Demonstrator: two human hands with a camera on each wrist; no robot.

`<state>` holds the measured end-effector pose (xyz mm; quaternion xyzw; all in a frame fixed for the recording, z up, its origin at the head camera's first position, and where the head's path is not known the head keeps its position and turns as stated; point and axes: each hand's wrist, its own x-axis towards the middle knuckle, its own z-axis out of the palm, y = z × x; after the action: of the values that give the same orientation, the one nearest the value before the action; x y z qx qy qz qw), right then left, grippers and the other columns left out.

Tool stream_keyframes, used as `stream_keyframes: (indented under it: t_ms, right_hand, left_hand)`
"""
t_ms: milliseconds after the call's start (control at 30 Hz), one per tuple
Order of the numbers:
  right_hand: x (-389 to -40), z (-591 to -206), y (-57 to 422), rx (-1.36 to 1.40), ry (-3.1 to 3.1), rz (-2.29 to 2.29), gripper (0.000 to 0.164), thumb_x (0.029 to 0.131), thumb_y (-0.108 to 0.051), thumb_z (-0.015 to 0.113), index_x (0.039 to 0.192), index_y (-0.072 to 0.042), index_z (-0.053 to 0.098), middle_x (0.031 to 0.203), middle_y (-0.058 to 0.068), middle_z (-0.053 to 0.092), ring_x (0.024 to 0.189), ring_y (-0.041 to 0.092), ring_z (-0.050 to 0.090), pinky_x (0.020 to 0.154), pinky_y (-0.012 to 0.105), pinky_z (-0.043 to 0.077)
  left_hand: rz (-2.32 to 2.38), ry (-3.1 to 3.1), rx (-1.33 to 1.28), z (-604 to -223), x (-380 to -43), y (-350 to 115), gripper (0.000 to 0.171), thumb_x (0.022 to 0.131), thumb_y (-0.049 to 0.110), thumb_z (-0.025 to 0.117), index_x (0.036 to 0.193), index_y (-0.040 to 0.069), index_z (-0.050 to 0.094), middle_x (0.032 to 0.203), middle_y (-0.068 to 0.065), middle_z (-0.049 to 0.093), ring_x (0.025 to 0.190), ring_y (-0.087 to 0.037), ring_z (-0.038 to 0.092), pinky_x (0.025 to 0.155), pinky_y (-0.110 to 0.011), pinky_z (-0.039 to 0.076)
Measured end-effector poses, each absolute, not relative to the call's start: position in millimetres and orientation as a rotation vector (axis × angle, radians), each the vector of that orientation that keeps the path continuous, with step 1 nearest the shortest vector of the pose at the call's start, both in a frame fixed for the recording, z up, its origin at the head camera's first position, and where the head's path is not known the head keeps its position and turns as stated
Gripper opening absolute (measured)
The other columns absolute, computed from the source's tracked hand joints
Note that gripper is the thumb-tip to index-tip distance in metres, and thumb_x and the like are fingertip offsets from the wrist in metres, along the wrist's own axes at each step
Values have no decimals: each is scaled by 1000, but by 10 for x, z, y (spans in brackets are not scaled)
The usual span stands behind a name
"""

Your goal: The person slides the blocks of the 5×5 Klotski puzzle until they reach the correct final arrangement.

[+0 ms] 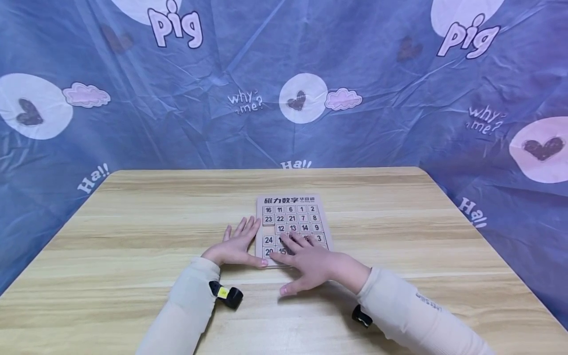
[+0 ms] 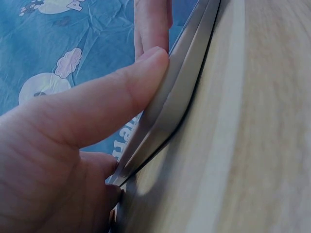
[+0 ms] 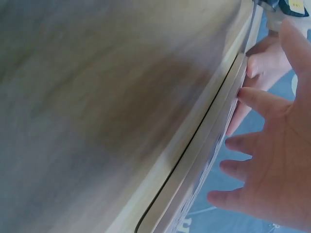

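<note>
A sliding number puzzle (image 1: 292, 217) with a pale frame and dark Chinese lettering lies flat on the table. Numbered square tiles fill its grid, apart from one gap in the leftmost column, third row. My left hand (image 1: 235, 249) lies along the puzzle's left side, fingers spread, its thumb resting on the near left corner. Over the lower rows extends my right hand (image 1: 312, 266), fingers spread and nearly straight, hiding several tiles. Its index fingertip (image 3: 243, 92) is right at the puzzle's face; the right thumb points away, over the table.
The light wood-grain table (image 1: 155, 212) stretches around the puzzle on all sides. Behind and beside it hangs a blue printed cloth (image 1: 248, 59). Pale sleeves cover both forearms, and a black wrist camera (image 1: 230, 297) sits under the left one.
</note>
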<state>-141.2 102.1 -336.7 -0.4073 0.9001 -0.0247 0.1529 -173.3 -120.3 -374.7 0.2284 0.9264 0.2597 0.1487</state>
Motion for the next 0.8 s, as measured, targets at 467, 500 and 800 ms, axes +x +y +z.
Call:
stream_keyframes:
  t_ms: [467, 500, 800]
  right_hand:
    - [-1539, -3369, 935, -1096, 2641, -20, 75, 73, -65, 45, 136, -27, 29, 142, 15, 6, 126, 38, 2, 92, 61, 7]
    - [-1549, -3367, 931, -1089, 2644, -18, 75, 73, -65, 45, 136, -27, 29, 142, 15, 6, 126, 37, 2, 92, 61, 7]
    - [-1584, -3376, 946, -1058, 2660, -4, 77, 72, -67, 44, 136, -27, 26, 142, 14, 5, 126, 36, 2, 93, 60, 7]
  left_hand:
    - [752, 2656, 638, -3745, -1739, -1205, 112, 61, 56, 65, 139, 9, 0, 142, -13, -7, 126, -26, -13, 95, -50, -14]
    - [751, 2657, 638, -3744, -1739, -1205, 112, 61, 56, 65, 139, 9, 0, 142, -13, -7, 126, -26, -13, 95, -50, -14]
    - [755, 2655, 643, -3759, -1743, -1190, 112, 62, 56, 65, 139, 9, 0, 142, -13, -7, 126, -26, -13, 95, -50, -15]
